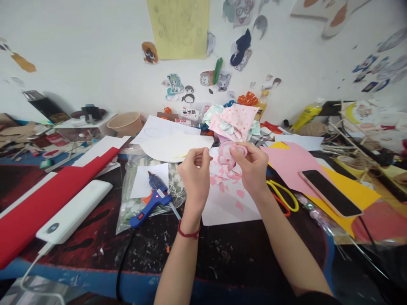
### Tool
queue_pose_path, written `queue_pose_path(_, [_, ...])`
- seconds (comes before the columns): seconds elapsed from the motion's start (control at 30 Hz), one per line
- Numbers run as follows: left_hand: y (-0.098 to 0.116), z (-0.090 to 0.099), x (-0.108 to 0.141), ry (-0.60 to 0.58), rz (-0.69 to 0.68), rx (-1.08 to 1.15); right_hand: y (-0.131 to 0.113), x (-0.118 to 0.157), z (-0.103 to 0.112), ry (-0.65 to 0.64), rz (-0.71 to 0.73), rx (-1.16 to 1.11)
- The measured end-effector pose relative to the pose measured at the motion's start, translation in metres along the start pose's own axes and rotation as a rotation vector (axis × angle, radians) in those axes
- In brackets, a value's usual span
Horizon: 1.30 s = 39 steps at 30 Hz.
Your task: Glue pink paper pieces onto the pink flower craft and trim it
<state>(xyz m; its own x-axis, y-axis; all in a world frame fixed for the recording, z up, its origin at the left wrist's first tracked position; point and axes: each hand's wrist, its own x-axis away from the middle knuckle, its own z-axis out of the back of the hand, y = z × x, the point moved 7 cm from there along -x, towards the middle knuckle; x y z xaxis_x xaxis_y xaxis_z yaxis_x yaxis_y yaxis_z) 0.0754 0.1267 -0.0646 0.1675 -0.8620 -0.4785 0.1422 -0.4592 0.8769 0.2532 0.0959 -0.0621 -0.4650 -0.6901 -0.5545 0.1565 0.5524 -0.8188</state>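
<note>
At cutout (225, 156) edge: right fingers (239, 156); left hand (194, 171) apart.

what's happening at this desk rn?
A person is working bare-handed at a cluttered desk. The right hand holds a small pink piece above a white sheet strewn with pink scraps. The left hand is beside it, fingers curled; whether it pinches anything is too small to tell. Left of the hands lies a blue glue gun; to the right, a dark-screened phone rests on coloured sheets.
</note>
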Motion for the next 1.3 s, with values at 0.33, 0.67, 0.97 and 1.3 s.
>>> queue_pose_path(0.33, [0.003,0.009,-0.002,-0.056,0.032,-0.021,-0.006,0.002,-0.004,-0.23,0.054,0.073])
queue_pose_path(0.67, [0.003,-0.01,0.0,-0.43,0.081,0.185,-0.011,0.002,-0.011,-0.384,0.034,0.122])
queue_pose_path(0.97, [0.002,-0.01,0.004,-0.475,0.086,0.208,-0.013,0.001,-0.01,-0.404,0.06,0.191])
queue_pose_path(1.3, [0.004,-0.006,0.003,-0.434,0.085,0.182,-0.005,0.006,-0.015,-0.527,-0.07,0.076])
